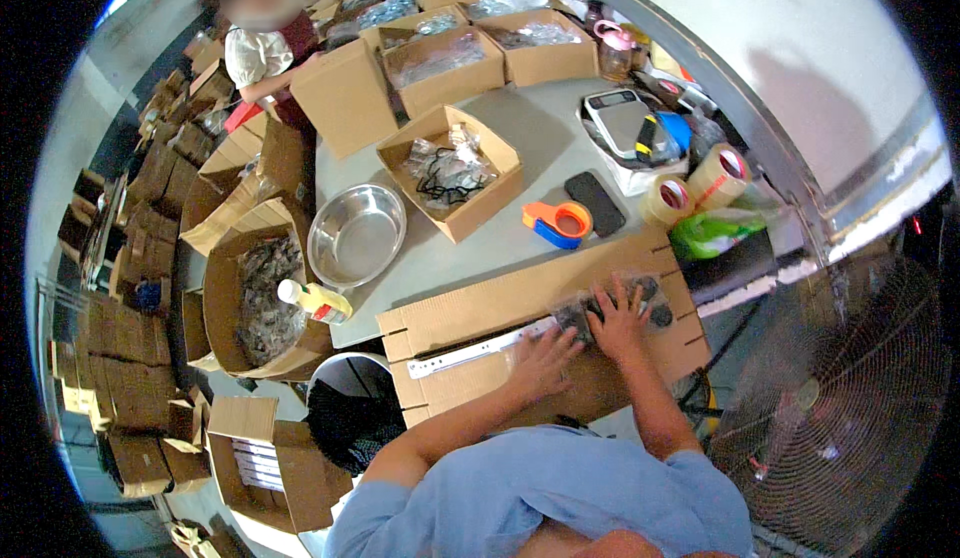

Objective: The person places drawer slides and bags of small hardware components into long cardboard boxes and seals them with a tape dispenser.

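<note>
A flat cardboard sheet [480,320] lies at the table's front edge, with dark slots along its short sides. On it rests a long white slotted strip [480,350], and at its right end is a clear plastic bag with dark round pieces [654,308]. My left hand [545,363] lies over the strip's right end and the bag's near left side, fingers stretched out. Pressed on the bag is my right hand [620,328], its fingers spread. Both palms hide part of the bag.
Beyond the sheet are an orange and blue tape dispenser [556,224], a black phone [594,204], tape rolls [668,200] and a scale [630,123]. A steel bowl [358,236], a bottle [316,301] and an open box [450,173] stand left. A fan [830,398] is right; a person [262,53] stands far left.
</note>
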### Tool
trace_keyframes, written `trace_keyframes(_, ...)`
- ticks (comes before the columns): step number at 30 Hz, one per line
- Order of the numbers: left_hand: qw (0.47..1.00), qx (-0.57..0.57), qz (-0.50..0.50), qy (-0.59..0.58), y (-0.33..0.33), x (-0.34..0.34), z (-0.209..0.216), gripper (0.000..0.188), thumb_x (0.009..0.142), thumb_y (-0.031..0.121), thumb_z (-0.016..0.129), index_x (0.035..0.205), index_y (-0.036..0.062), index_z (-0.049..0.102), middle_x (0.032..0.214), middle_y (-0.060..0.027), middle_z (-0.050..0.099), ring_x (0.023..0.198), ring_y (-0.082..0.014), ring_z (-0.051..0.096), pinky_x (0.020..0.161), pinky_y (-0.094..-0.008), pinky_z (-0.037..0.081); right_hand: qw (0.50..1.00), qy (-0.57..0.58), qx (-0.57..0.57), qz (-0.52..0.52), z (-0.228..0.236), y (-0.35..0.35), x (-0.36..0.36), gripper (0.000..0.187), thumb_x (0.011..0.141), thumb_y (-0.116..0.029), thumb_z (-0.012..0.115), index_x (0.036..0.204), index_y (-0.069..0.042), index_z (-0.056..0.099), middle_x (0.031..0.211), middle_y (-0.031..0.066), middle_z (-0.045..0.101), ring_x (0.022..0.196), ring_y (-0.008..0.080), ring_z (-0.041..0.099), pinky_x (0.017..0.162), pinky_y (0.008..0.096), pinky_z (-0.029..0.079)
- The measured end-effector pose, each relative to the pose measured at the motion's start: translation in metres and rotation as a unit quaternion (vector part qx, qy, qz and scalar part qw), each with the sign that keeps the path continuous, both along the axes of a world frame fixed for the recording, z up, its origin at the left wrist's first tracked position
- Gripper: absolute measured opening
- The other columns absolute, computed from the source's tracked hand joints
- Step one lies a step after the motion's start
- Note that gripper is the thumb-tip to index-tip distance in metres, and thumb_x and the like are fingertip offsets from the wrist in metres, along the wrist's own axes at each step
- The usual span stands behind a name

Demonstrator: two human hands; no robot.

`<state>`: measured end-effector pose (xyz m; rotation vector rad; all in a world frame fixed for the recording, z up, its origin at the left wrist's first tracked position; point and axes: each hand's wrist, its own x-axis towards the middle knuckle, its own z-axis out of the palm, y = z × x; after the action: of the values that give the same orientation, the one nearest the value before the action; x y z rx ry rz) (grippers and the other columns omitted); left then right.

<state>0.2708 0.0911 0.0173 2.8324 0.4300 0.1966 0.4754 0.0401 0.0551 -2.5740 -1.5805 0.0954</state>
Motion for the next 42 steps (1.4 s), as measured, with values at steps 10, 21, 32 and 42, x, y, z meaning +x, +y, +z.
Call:
trace_keyframes(10, 0.987, -0.035, 0.14, -0.069, 0.104, 0.038, 0.055, 0.059, 0.077, 0.041, 0.063, 0.126, 0.0134, 0.047, 0.14, -0.0112, 0.034, 0.129, -0.0323, 0.031, 0.099, -0.0611, 0.026, 0.987, 0.036, 0.065, -0.144, -0.029, -0.004, 0.052, 0.056, 0.09, -0.038, 0.049, 0.14, -0.017, 0.033, 0.145, 0.0217, 0.024, 0.13, 0.0481, 0.024, 0.104, 0.0625, 0.017)
trace_keyframes(21, 0.95, 0.116, 0.236, 0.167, 0.378, 0.032, 0.029, 0.027, 0.08, 0.016, 0.056, 0.106, 0.008, 0.06, 0.112, -0.0082, 0.057, 0.113, -0.0227, 0.049, 0.09, -0.0415, 0.04, 0.981, 0.122, 0.108, -0.105, -0.01, 0.027, 0.058, 0.059, 0.095, -0.041, 0.039, 0.139, -0.002, 0.031, 0.144, 0.0244, 0.025, 0.133, 0.0428, 0.022, 0.108, 0.0499, 0.018)
trace_keyframes(32, 0.939, -0.149, 0.305, -0.058, 0.393, 0.033, 0.073, 0.031, 0.087, 0.025, 0.051, 0.105, -0.0008, 0.048, 0.086, -0.0237, 0.063, 0.08, -0.0431, 0.061, 0.072, -0.0501, 0.049, 0.93, 0.206, 0.271, 0.137, 0.069, 0.233, 0.025, 0.04, 0.085, -0.029, 0.057, 0.113, -0.001, 0.055, 0.119, 0.0167, 0.051, 0.112, 0.0342, 0.048, 0.097, 0.0432, 0.036)
trace_keyframes(42, 0.861, -0.139, 0.488, 0.034, 0.444, 0.047, 0.021, 0.028, 0.079, 0.016, 0.053, 0.099, -0.0008, 0.063, 0.097, -0.02, 0.065, 0.096, -0.0317, 0.063, 0.083, -0.0395, 0.051, 0.954, 0.071, 0.074, 0.281, 0.012, 0.281, -0.062, 0.047, 0.079, -0.04, 0.064, 0.113, -0.009, 0.056, 0.114, 0.0138, 0.052, 0.117, 0.0321, 0.041, 0.099, 0.0686, 0.014)
